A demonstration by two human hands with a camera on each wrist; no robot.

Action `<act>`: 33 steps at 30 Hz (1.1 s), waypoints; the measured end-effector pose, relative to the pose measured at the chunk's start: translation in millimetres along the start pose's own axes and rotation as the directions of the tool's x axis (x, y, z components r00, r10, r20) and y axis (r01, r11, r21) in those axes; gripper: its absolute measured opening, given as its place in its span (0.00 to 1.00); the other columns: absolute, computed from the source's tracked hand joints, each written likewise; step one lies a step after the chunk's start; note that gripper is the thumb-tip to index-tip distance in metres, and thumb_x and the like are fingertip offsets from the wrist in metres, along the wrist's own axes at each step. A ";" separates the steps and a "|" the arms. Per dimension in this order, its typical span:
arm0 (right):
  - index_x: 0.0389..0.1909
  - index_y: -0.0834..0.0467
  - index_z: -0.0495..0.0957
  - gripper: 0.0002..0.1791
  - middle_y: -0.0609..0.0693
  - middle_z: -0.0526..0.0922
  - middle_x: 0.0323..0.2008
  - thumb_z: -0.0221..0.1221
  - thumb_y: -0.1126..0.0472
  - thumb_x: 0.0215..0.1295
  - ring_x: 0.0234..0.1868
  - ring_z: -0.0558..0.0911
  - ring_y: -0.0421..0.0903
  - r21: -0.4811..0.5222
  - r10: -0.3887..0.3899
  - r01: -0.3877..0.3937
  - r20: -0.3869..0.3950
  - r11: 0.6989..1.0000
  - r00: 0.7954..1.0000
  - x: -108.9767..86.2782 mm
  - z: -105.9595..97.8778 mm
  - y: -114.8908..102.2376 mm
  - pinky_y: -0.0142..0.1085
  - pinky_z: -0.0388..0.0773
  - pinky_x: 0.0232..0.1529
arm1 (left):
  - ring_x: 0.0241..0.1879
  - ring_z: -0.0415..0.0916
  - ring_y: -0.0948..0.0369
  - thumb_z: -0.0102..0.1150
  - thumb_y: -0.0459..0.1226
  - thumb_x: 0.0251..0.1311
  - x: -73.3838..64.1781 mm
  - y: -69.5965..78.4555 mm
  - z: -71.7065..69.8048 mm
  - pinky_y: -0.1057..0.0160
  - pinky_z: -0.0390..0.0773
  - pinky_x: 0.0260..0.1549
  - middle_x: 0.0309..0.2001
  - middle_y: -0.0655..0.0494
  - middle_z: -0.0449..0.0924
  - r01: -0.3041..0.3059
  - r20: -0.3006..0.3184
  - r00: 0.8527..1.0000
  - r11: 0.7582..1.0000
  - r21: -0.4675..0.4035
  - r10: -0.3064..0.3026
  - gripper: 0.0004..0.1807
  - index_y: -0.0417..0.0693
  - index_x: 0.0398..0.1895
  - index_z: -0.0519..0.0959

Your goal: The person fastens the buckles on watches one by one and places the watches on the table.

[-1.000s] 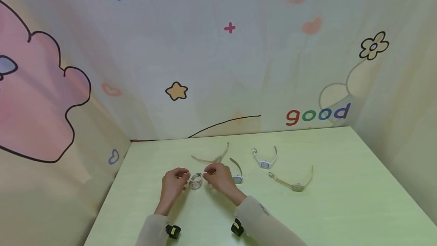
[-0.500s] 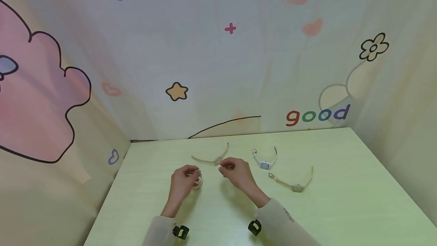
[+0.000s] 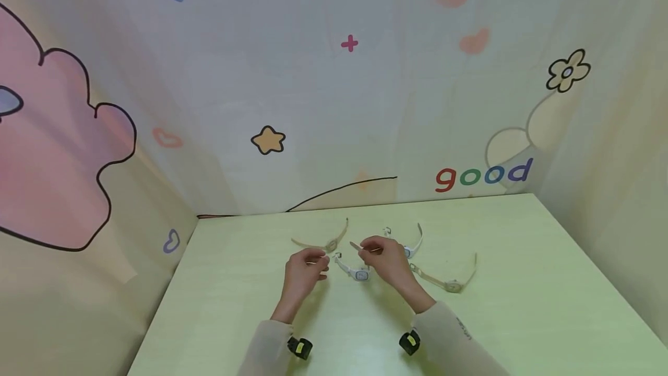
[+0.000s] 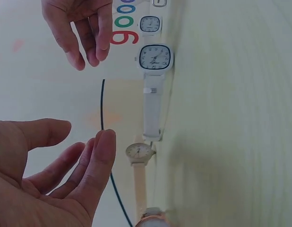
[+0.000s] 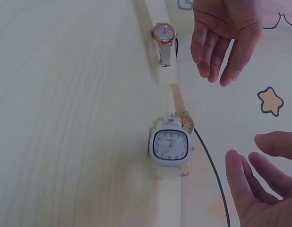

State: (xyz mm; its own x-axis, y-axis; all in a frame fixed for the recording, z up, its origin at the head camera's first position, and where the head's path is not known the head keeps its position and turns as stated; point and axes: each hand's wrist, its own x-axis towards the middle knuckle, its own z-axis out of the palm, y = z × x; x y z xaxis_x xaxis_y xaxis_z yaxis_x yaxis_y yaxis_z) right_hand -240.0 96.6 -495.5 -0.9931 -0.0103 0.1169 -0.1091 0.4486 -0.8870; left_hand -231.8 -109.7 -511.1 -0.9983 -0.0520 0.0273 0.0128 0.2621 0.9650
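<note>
A white watch [image 3: 362,275] with a squarish face stands on the table between my two hands, its strap spread open. My left hand [image 3: 305,277] hovers by its buckle end, thumb and fingers apart, as the left wrist view shows. Beside the other strap end is my right hand [image 3: 388,266], fingers loosely bent with a gap to the thumb [image 5: 278,144]. In the right wrist view the white watch's face [image 5: 170,145] is turned toward the camera. A rose-gold watch [image 5: 164,32] is hidden behind my left hand in the head view.
Behind the hands lies a small watch with a beige strap [image 3: 331,245]. A second white watch [image 3: 409,252] is partly covered by my right hand. Further right lies another beige-strap watch [image 3: 453,286]. A printed cloth wall [image 3: 334,103] rises behind the pale table [image 3: 522,283].
Both hands have moved right, from either side of the rose-gold watch to either side of the white watch. My left hand now covers the rose-gold watch in the head view.
</note>
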 end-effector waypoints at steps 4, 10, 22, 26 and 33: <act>0.39 0.60 0.85 0.08 0.52 0.87 0.33 0.64 0.64 0.59 0.33 0.85 0.43 -0.022 0.005 -0.006 -0.017 1.000 1.000 1.4 -3.3 5.3 0.31 0.79 0.31 | 0.33 0.86 0.57 0.63 0.32 0.60 3.9 -4.6 9.8 0.63 0.86 0.29 0.37 0.42 0.86 0.031 -0.013 0.999 0.999 -0.019 -0.031 0.14 0.32 0.46 0.81; 0.40 0.62 0.84 0.09 0.53 0.87 0.33 0.65 0.65 0.60 0.33 0.85 0.44 -0.032 0.028 -0.029 -0.017 0.999 0.999 3.0 -3.7 11.7 0.32 0.80 0.31 | 0.33 0.87 0.52 0.64 0.33 0.59 5.2 -9.3 20.1 0.62 0.86 0.29 0.37 0.42 0.86 0.054 -0.029 0.998 0.999 0.001 -0.054 0.15 0.32 0.47 0.81; 0.40 0.64 0.85 0.11 0.54 0.88 0.31 0.68 0.65 0.55 0.36 0.87 0.49 -0.093 0.046 -0.051 -0.057 0.994 0.997 5.6 1.9 30.3 0.33 0.79 0.32 | 0.32 0.86 0.58 0.64 0.33 0.58 7.6 -18.5 32.7 0.62 0.86 0.33 0.35 0.43 0.87 0.167 -0.017 0.986 0.983 -0.074 -0.168 0.14 0.32 0.45 0.81; 0.38 0.63 0.85 0.11 0.52 0.88 0.29 0.69 0.64 0.54 0.34 0.86 0.47 -0.130 0.053 -0.061 -0.064 0.990 0.997 7.5 4.1 36.3 0.34 0.78 0.33 | 0.28 0.85 0.61 0.66 0.33 0.56 9.0 -21.9 35.5 0.64 0.85 0.30 0.31 0.45 0.87 0.170 -0.032 0.984 0.982 -0.079 -0.173 0.13 0.31 0.42 0.82; 0.35 0.64 0.86 0.10 0.52 0.87 0.28 0.69 0.63 0.54 0.27 0.82 0.41 -0.135 0.092 -0.097 -0.043 0.986 0.995 10.3 7.1 41.2 0.32 0.77 0.28 | 0.28 0.84 0.63 0.67 0.33 0.56 11.4 -29.7 39.0 0.67 0.84 0.29 0.32 0.46 0.87 0.193 -0.027 0.980 0.979 -0.072 -0.195 0.14 0.34 0.43 0.82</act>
State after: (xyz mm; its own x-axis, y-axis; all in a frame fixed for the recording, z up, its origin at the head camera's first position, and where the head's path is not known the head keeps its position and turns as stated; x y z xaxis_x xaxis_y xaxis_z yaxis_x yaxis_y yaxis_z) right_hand -255.0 108.6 -534.0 -0.9961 0.0692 0.0542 -0.0058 0.5639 -0.8258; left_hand -245.8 -80.4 -549.6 -0.9796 -0.1285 -0.1542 -0.1756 0.1767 0.9685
